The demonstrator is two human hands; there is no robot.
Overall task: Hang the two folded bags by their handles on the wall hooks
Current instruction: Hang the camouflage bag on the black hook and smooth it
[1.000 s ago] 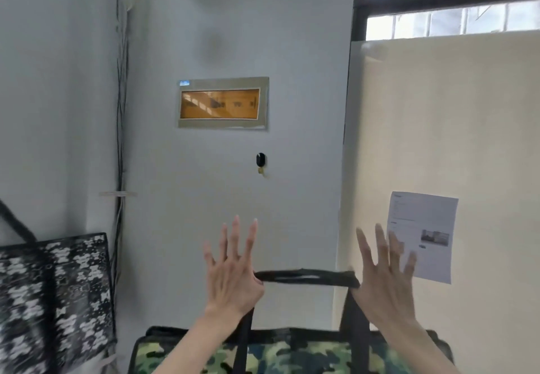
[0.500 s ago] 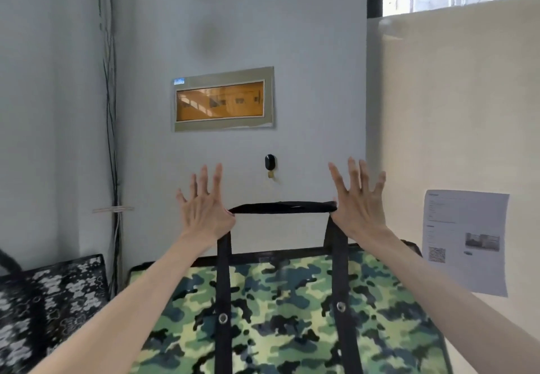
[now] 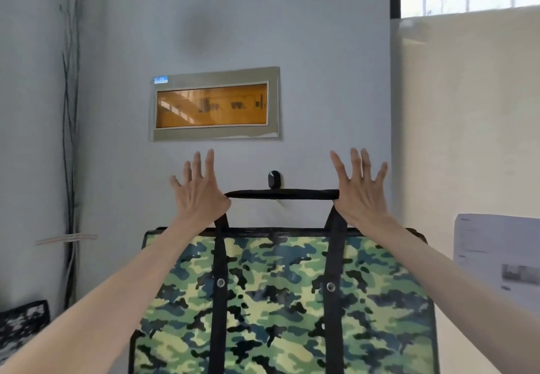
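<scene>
I am in the middle of hanging the camouflage bag, which fills the lower centre of the frame and hangs flat against the grey wall. Its black handle is stretched level between my two hands, just under the small black hook at the centre of the frame, below the orange-windowed panel. From here the strap seems to cross the base of the hook, but I cannot tell whether it is already behind the tip or only in front of it.

My left hand has its fingers spread wide and pointing up; the strap end runs into the crook at the thumb side, so it rests there and is carried, not gripped by a closed fist. My right hand mirrors it: fingers fanned open, the other end of the handle caught at the base of the thumb.

I judge the next move to be lifting the strap a little above the hook's tip, pressing it toward the wall, then lowering it until the hook takes the weight before I slip both thumbs out. Keeping the strap taut and centred should stop the bag from tilting.

The black-and-white patterned bag sits at the lower left edge of the frame, well apart; whether it hangs on a hook is out of view.
</scene>
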